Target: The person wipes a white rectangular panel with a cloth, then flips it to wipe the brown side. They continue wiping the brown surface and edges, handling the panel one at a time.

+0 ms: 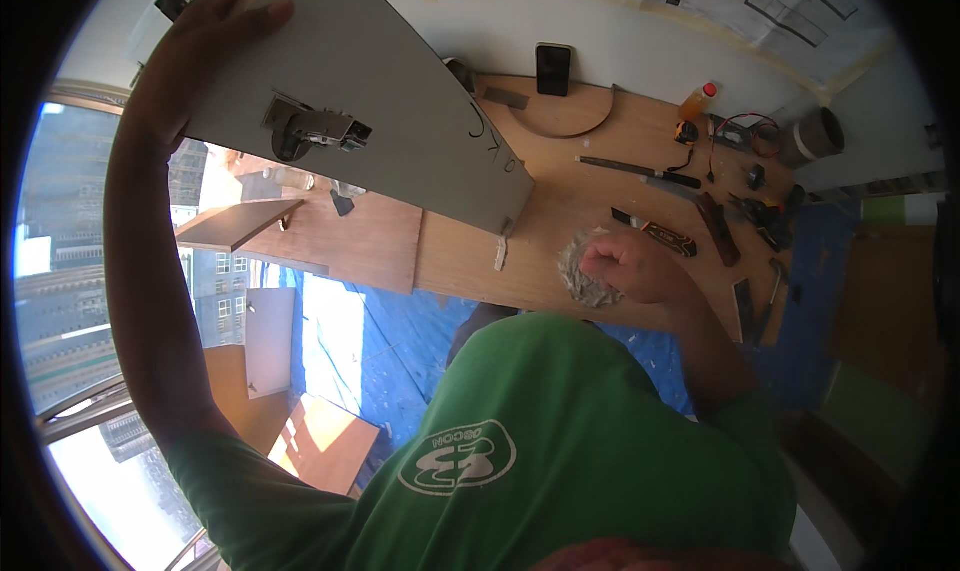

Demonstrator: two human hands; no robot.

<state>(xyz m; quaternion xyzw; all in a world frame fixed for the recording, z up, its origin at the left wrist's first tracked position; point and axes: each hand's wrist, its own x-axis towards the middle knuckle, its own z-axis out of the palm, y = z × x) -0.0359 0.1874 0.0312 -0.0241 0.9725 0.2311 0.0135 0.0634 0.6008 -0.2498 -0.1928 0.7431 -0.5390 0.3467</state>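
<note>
The left grip is pinching the upper-left edge of a grey cabinet door, its thumb lying across the face that is showing. The right grip is closing in a fist on a crumpled wad, which is bulging out at its nine o'clock; whether that is cloth or paper, I cannot tell.

Because one grip is holding the door near its edge, a loosening of those fingers could let it be tipping or sliding, with its lower corner scraping the desk. The metal concealed hinge is jutting from the face and could be catching on the forearm if the door swings. A utility knife is lying just beside the right grip, at one o'clock, so a careless sweep could be knocking it.

The door is stretching from the left grip toward four o'clock, tilted, its far corner ending at the right grip's ten o'clock, well apart from that fist. Farther out, a tape measure is sitting at one o'clock from the right grip, a red-capped bottle is standing beyond it, and a smartphone is resting toward eleven.
</note>
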